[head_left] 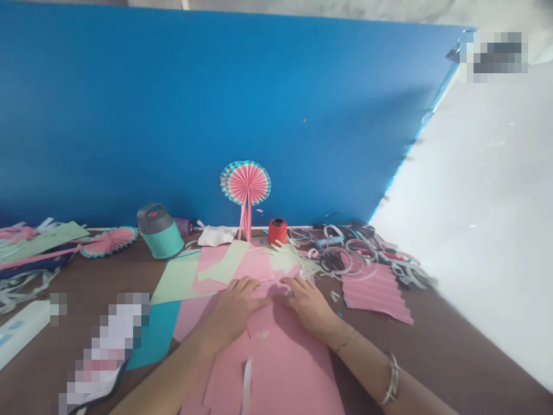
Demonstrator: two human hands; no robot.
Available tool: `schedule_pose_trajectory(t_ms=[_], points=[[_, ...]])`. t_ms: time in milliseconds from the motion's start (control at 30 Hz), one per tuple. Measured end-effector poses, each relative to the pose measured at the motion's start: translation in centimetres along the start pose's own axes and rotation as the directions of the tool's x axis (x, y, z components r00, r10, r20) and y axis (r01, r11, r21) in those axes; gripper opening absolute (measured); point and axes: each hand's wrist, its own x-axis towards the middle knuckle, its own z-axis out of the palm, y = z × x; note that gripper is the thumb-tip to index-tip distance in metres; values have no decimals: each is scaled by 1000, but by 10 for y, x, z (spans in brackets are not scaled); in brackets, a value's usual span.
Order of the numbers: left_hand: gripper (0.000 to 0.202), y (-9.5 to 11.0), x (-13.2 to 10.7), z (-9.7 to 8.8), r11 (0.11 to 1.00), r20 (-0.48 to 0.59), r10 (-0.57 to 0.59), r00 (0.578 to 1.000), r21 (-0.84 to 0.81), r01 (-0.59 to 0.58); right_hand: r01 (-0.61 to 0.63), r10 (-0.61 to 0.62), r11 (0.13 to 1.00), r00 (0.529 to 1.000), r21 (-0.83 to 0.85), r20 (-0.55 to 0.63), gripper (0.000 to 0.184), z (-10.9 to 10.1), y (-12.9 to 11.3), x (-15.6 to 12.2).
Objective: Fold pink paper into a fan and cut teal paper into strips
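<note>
My left hand [237, 308] rests on the pink paper, fingers spread forward and thumb pointing inward. Close beside it, my right hand [307, 308] lies on the same sheet with its thumb toward the left one. Under both hands, large pink paper sheets [285, 369] overlap and run toward me. A narrow white paper strip [246, 386] lies on top of them, near the bottom. Just beyond my fingertips are a pale green paper piece [224, 264] and more pink paper. Whether my fingertips grip an edge is hard to see.
A pleated paper fan [246, 183] leans on the blue panel [173, 104]; another paper fan [110, 241] lies left. Nearby stand a teal-and-grey container [161, 233] and red thread spool [277, 231]. Right are tangled cables [341, 256] and pleated pink paper [375, 291]. Teal paper [155, 334] lies left.
</note>
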Motion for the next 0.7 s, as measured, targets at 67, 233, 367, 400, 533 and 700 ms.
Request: schedule_pose_trajectory(t_ms=[67,233,367,400,533,700], points=[[53,-1,0,-2,1000,-3,-21,1000,-17,21,-13,13,1000,1000,-15,6,39,-4,2,-1],[48,-7,-5,-13,995,33,-89,995,-44,91,-79,79,997,997,-1,13,37,-17,5,-6],[47,-15,-11,-13,987,6,-139,990,-82,139,-69,68,998,998,12,10,28,-20,3,-8],[46,-17,-11,-11,984,-4,-151,989,-97,150,-63,63,998,998,3,15,26,-19,3,-8],[44,-23,-11,1,964,-132,-213,968,-190,187,-16,16,1000,1000,-13,0,25,-11,4,-8],[36,-23,-8,5,917,-519,-364,774,-344,201,-54,91,989,958,139,-271,22,-8,7,-7]])
